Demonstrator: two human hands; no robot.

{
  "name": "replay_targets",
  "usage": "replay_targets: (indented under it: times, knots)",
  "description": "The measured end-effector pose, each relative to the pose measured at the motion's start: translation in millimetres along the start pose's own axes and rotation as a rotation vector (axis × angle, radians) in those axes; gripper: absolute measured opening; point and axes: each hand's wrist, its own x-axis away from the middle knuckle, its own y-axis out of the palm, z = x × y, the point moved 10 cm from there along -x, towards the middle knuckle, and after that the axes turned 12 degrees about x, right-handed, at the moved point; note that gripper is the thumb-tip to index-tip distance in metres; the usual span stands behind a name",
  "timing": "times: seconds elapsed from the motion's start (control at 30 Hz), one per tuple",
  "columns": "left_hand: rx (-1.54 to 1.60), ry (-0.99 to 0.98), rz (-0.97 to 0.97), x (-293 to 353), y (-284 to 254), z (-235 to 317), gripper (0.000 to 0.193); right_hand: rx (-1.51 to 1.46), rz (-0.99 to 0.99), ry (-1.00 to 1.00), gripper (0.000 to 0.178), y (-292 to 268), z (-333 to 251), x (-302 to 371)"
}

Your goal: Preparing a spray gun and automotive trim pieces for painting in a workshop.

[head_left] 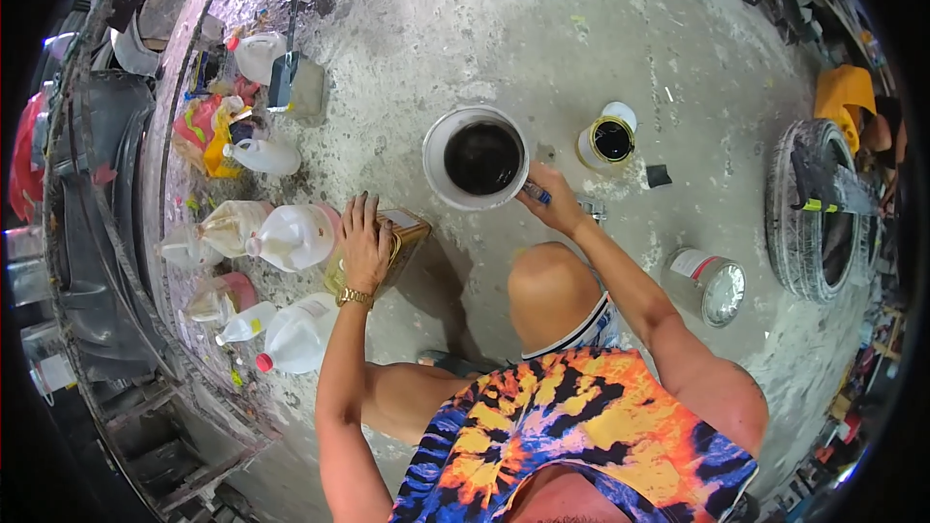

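My left hand (365, 252), with a gold watch at the wrist, grips the top of a rectangular metal tin (405, 237). Its fingers stretch over the tin's edge. At the side of a round, pale pot (441, 182), my right hand (554, 199) is closed on a blue handle (535, 193). Dark liquid (481, 157) fills part of the pot, whose base is hidden. Right of that hand stands a small, opened can (587, 151) of black contents, with a pale round lid (621, 114) behind it.
Several plastic jugs (298, 237) crowd the floor left of the tin. A dustpan (284, 79) lies beyond them. Over on the right are a large metal can (690, 279), a tyre (790, 208) and a yellow container (840, 97). A small black piece (658, 175) lies on the concrete.
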Motion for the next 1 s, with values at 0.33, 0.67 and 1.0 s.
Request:
replay_targets:
  times: [0.33,0.67,1.0]
  knots:
    - [0.014,0.001,-0.013,1.9,2.5,-4.3,0.052,-0.042,0.033,-0.035,0.048,-0.3,0.8,11.8]
    - [0.019,0.001,-0.013,2.3,-2.0,-3.0,0.047,-0.641,0.301,0.301,0.031,-39.9,14.2,-44.0]
    - [0.179,-0.008,0.046,-4.1,-16.9,-2.6,0.045,-0.442,0.356,0.353,0.03,-75.3,-16.4,-53.2]
